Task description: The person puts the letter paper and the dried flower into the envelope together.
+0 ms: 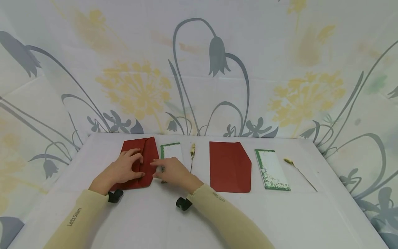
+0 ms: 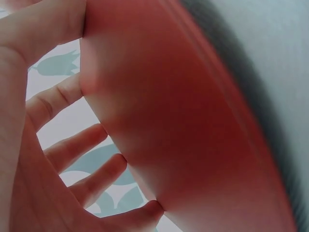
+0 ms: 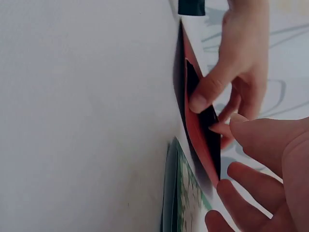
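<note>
A red envelope (image 1: 149, 152) lies at left on the white table, its pocket gaping darkly in the right wrist view. Spread across its pocket side is my left hand (image 1: 125, 167); its fingertips touch the red paper (image 2: 178, 116) in the left wrist view. Near the pocket's edge rests the left thumb (image 3: 200, 101). My right hand (image 1: 175, 173) hovers at the envelope's right end, fingers loosely extended and holding nothing; whether they touch the flap is unclear. Beneath the right hand, a green-bordered card (image 1: 172, 149) is partly covered.
A dried yellow flower (image 1: 192, 152) lies right of the covered card. Farther right are a second red envelope (image 1: 230, 167), another green-bordered floral card (image 1: 273, 169) and another dried flower (image 1: 300, 171). A floral cloth (image 1: 199, 86) hangs behind the table.
</note>
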Action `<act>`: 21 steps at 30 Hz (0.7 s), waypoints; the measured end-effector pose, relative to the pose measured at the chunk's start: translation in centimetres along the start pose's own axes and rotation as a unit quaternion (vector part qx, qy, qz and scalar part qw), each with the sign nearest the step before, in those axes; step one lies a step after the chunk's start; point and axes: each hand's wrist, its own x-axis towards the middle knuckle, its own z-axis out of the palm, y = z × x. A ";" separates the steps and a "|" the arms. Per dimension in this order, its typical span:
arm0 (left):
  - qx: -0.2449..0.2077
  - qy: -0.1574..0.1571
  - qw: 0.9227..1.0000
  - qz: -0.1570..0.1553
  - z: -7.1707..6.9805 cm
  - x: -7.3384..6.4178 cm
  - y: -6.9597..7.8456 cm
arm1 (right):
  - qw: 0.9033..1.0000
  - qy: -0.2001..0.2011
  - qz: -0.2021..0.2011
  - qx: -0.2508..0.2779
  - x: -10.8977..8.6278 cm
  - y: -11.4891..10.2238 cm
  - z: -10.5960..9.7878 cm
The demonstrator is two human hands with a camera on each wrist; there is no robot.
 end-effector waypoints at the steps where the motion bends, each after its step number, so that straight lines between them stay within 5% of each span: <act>1: -0.001 -0.001 1.000 -0.001 0.0 0.0 0.0 | 1.000 0.004 0.005 0.017 -0.1 0.2 -0.3; 10: -0.018 -0.007 1.000 0.007 0.0 0.1 -0.1 | 0.984 0.073 0.061 0.149 -1.3 2.6 -2.0; 21: -0.047 -0.020 0.998 0.035 -0.1 0.1 -0.9 | 0.961 0.171 0.118 0.182 -1.7 4.0 -2.4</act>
